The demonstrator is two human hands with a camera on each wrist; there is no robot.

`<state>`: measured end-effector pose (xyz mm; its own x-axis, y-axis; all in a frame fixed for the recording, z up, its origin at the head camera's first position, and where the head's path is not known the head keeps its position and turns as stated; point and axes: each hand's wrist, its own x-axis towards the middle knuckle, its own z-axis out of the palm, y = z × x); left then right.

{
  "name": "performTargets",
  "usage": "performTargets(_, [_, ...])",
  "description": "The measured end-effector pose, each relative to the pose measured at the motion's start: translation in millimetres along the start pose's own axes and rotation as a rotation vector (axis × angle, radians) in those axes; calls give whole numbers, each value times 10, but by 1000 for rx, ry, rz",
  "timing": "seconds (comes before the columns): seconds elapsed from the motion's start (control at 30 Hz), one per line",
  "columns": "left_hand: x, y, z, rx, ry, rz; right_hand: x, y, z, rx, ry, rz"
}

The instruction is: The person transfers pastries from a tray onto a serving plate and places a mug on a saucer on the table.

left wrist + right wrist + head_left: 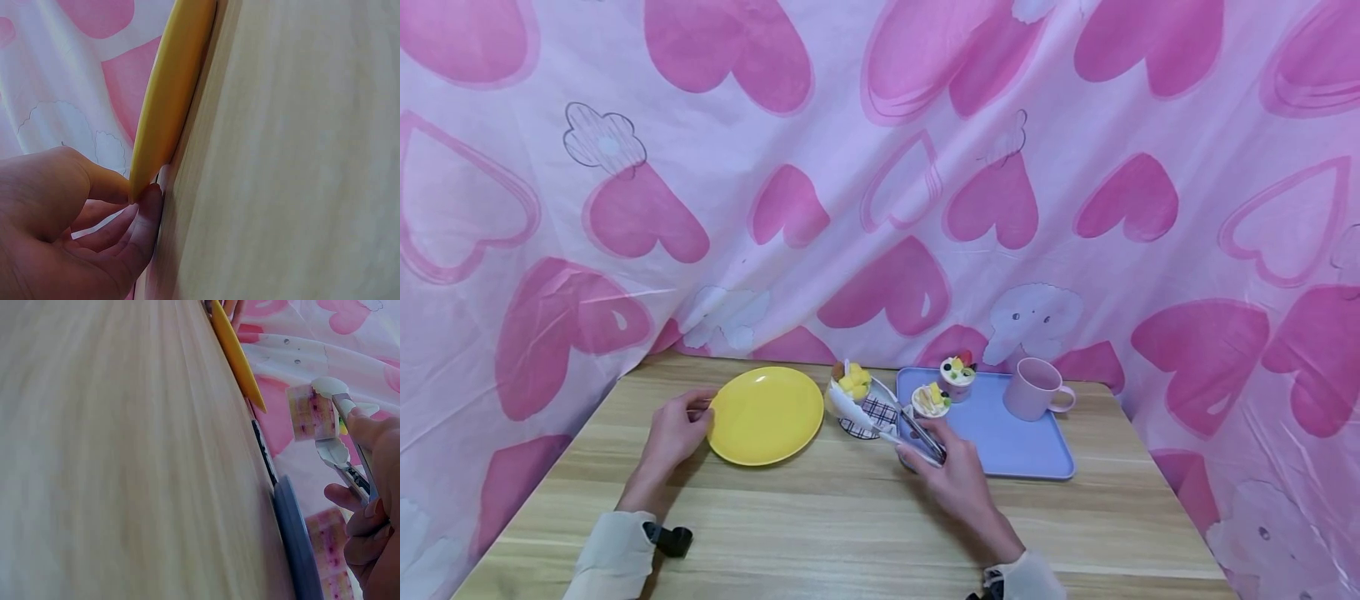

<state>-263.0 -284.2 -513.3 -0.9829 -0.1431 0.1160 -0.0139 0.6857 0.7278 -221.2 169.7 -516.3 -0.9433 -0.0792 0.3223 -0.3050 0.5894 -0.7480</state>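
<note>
squeezing long silver tongs with white tips (pixel 922 433), our right hand (pixel 953 472) holds a small pink-and-yellow cup of fruit (pixel 304 415) up, ahead and left, just right of the round yellow plate (pixel 766 416) (our left hand (pixel 674 428) pinches its left edge).

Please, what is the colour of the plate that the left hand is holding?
The plate is yellow; it shows best in the head view.

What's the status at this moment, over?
Left hand pinching rim of yellow plate. Right hand gripping white-tipped tongs. Tongs holding fruit-topped dessert cup aloft. No obstacle visible between cup and plate.
</note>
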Motion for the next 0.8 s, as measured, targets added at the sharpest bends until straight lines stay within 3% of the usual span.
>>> performTargets(0.43, [1, -5, -1, 5, 3, 7, 42, -84, 222, -3, -55, 32])
performTargets(0.8, [4, -21, -1, 11, 12, 23, 98, -171, 383, -33, -67, 11])
